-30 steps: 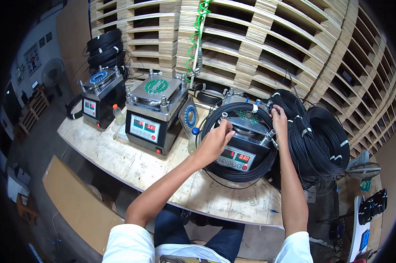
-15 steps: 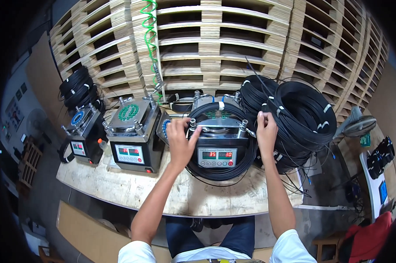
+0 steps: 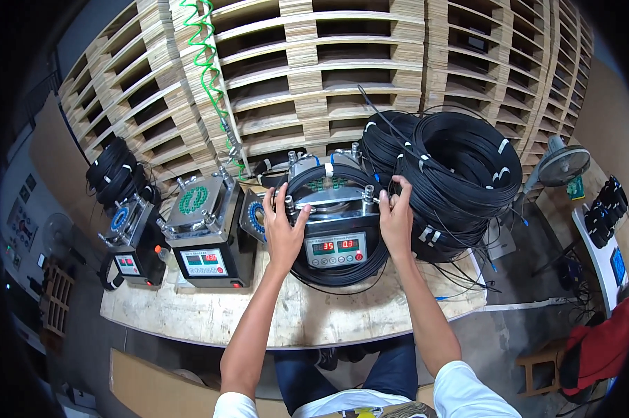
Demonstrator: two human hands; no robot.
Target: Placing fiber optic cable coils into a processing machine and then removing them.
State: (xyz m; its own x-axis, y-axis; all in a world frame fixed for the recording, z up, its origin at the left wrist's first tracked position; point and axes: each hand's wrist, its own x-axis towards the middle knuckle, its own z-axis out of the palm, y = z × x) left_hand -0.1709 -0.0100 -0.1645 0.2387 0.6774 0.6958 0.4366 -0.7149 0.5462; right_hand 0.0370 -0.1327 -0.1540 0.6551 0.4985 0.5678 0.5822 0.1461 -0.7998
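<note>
A black cable coil (image 3: 342, 281) hangs around a polishing machine (image 3: 335, 233), which has a steel top, corner posts and a red-digit display. My left hand (image 3: 284, 233) is at the machine's front left post, thumb on the inner side and fingers on the outer side, spread apart. Beside the right post, my right hand (image 3: 396, 226) is raised with thumb and bent fingers apart at the coil's edge. Whether either hand presses on the cable is unclear. Green-tipped connectors (image 3: 326, 184) sit on the machine's top plate.
Two similar machines stand to the left, one with a green connector ring (image 3: 193, 200), one with a blue ring (image 3: 120, 219). A tall stack of black cable coils (image 3: 468, 174) is on the right, loose ends trailing over the wooden table (image 3: 203, 313). Pallets (image 3: 307, 76) rise behind; a fan (image 3: 564, 166) stands right.
My right hand has moved in from the coil stack to the machine's right post, its fingers parting. My left hand stays by the left post. The view has shifted, and display digits differ.
</note>
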